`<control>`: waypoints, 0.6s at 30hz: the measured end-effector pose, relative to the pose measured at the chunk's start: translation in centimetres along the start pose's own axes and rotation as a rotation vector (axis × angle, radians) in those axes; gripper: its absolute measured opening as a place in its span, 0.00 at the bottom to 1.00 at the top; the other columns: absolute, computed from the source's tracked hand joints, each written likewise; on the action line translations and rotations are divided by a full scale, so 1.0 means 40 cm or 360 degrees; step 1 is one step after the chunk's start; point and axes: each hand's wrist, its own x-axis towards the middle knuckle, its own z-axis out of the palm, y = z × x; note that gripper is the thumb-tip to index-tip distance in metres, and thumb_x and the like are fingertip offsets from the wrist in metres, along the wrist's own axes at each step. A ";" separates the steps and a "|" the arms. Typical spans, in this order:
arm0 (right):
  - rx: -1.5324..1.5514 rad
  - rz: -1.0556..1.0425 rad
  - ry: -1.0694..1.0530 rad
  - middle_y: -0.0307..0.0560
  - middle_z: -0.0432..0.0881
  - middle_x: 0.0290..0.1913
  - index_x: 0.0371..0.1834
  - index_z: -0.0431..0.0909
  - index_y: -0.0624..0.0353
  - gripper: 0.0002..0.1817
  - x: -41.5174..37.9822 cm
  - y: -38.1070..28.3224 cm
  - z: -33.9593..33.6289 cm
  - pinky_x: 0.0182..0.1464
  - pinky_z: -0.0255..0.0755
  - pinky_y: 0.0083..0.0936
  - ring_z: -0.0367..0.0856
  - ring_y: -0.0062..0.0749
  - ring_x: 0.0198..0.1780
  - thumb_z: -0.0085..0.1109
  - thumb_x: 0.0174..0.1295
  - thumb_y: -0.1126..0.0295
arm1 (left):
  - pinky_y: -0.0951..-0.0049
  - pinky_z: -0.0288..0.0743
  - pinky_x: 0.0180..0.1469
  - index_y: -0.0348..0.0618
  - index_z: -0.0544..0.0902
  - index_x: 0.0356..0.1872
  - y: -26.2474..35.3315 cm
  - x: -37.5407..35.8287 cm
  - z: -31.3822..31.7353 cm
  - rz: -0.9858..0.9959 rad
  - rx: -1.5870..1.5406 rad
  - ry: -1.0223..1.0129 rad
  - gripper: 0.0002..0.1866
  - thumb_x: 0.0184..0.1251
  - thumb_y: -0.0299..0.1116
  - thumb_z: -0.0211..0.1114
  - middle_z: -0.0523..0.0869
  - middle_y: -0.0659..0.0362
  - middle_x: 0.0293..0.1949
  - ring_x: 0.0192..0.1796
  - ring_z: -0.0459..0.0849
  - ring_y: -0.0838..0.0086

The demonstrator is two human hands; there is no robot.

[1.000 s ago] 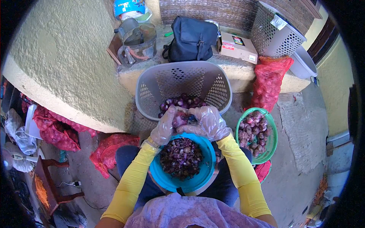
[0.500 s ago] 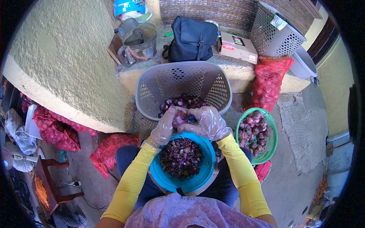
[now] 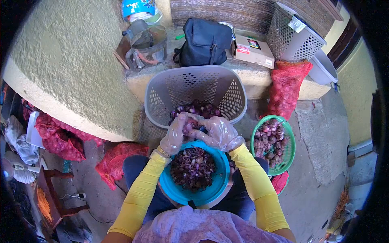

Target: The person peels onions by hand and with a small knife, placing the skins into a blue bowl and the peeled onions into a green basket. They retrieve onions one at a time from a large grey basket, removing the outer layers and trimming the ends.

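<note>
A purple-red onion (image 3: 189, 126) is held in my left hand (image 3: 175, 134), which wears a clear plastic glove. My right hand (image 3: 220, 133), also gloved, closes round the onion's other side, with a small dark object at its fingers that I cannot make out. Both hands are over the far rim of a blue basin (image 3: 223, 178) of onion skins and trimmings (image 3: 193, 168). Just beyond them stands a grey perforated basket (image 3: 239, 87) with peeled onions (image 3: 198, 108) at its bottom.
A green basket (image 3: 290, 158) of onions stands on the right, a red net sack (image 3: 288, 87) behind it. More red sacks (image 3: 117, 160) lie left. A black backpack (image 3: 208, 42), a box (image 3: 253, 50) and a clear container (image 3: 152, 46) sit on the ledge.
My right hand has shifted slightly left and down, its fingers turned closer around the onion. My left hand has tilted a little with the onion still in it.
</note>
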 end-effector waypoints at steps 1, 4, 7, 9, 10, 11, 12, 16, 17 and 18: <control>-0.0008 -0.0019 0.0007 0.62 0.84 0.26 0.71 0.81 0.45 0.31 0.000 0.000 0.001 0.36 0.77 0.51 0.85 0.61 0.30 0.66 0.69 0.44 | 0.74 0.76 0.50 0.43 0.83 0.56 -0.016 0.005 -0.012 -0.0015 -0.0016 -0.0036 0.33 0.87 0.62 0.41 0.87 0.58 0.49 0.45 0.80 0.79; 0.0029 -0.0002 0.0068 0.61 0.83 0.24 0.60 0.87 0.51 0.26 -0.002 0.003 0.010 0.34 0.78 0.50 0.85 0.60 0.28 0.66 0.69 0.44 | 0.72 0.79 0.54 0.43 0.82 0.55 -0.031 0.008 -0.022 -0.0072 -0.0101 -0.0062 0.33 0.87 0.63 0.41 0.87 0.58 0.52 0.49 0.82 0.76; -0.0055 -0.0087 0.0070 0.60 0.84 0.24 0.45 0.90 0.56 0.24 -0.003 0.003 0.005 0.34 0.79 0.48 0.85 0.59 0.28 0.67 0.69 0.44 | 0.72 0.80 0.55 0.43 0.83 0.54 -0.020 0.006 -0.016 -0.0172 -0.0273 -0.0032 0.33 0.86 0.63 0.42 0.87 0.57 0.53 0.50 0.83 0.76; -0.0086 -0.0098 0.0060 0.60 0.84 0.24 0.38 0.90 0.57 0.24 -0.005 0.009 0.010 0.34 0.79 0.48 0.85 0.59 0.28 0.67 0.68 0.44 | 0.71 0.80 0.55 0.43 0.83 0.53 -0.017 0.007 -0.013 -0.0232 -0.0373 -0.0013 0.33 0.87 0.63 0.42 0.88 0.57 0.53 0.51 0.84 0.76; -0.0119 -0.0109 0.0050 0.59 0.84 0.24 0.32 0.89 0.58 0.25 -0.007 0.012 0.013 0.33 0.78 0.48 0.86 0.58 0.28 0.68 0.68 0.44 | 0.70 0.80 0.57 0.42 0.83 0.53 -0.018 0.008 -0.013 -0.0220 -0.0371 0.0002 0.33 0.86 0.63 0.43 0.88 0.56 0.54 0.52 0.84 0.75; -0.0119 -0.0109 0.0050 0.59 0.84 0.24 0.32 0.89 0.58 0.25 -0.007 0.014 0.015 0.33 0.78 0.48 0.86 0.58 0.28 0.68 0.68 0.44 | 0.69 0.81 0.58 0.42 0.83 0.53 -0.019 0.010 -0.012 -0.0207 -0.0369 0.0016 0.33 0.86 0.64 0.43 0.88 0.56 0.55 0.53 0.85 0.73; -0.0129 -0.0123 0.0039 0.59 0.84 0.24 0.31 0.89 0.58 0.25 -0.007 0.017 0.016 0.33 0.78 0.48 0.86 0.58 0.28 0.68 0.67 0.43 | 0.69 0.81 0.58 0.42 0.83 0.53 -0.019 0.011 -0.011 -0.0207 -0.0369 0.0016 0.33 0.86 0.64 0.43 0.88 0.56 0.55 0.53 0.85 0.73; -0.0184 -0.0184 -0.0064 0.57 0.83 0.23 0.30 0.88 0.56 0.27 -0.006 0.006 0.004 0.32 0.78 0.49 0.85 0.58 0.27 0.68 0.66 0.41 | 0.68 0.82 0.57 0.41 0.83 0.52 -0.020 0.014 -0.011 -0.0100 -0.0235 0.0072 0.38 0.82 0.70 0.44 0.87 0.55 0.53 0.51 0.86 0.71; -0.0184 -0.0184 -0.0063 0.57 0.83 0.23 0.30 0.88 0.56 0.27 -0.007 0.004 0.004 0.32 0.78 0.49 0.85 0.58 0.27 0.68 0.66 0.41 | 0.68 0.83 0.57 0.41 0.83 0.52 -0.020 0.016 -0.011 -0.0098 -0.0266 0.0099 0.38 0.82 0.70 0.44 0.87 0.55 0.53 0.51 0.86 0.71; -0.0195 -0.0194 -0.0117 0.58 0.83 0.23 0.30 0.88 0.56 0.29 -0.009 0.001 0.007 0.33 0.78 0.50 0.85 0.59 0.28 0.65 0.66 0.37 | 0.68 0.83 0.57 0.41 0.83 0.52 -0.010 0.014 -0.006 -0.0098 -0.0265 0.0098 0.38 0.82 0.70 0.44 0.87 0.55 0.53 0.51 0.86 0.71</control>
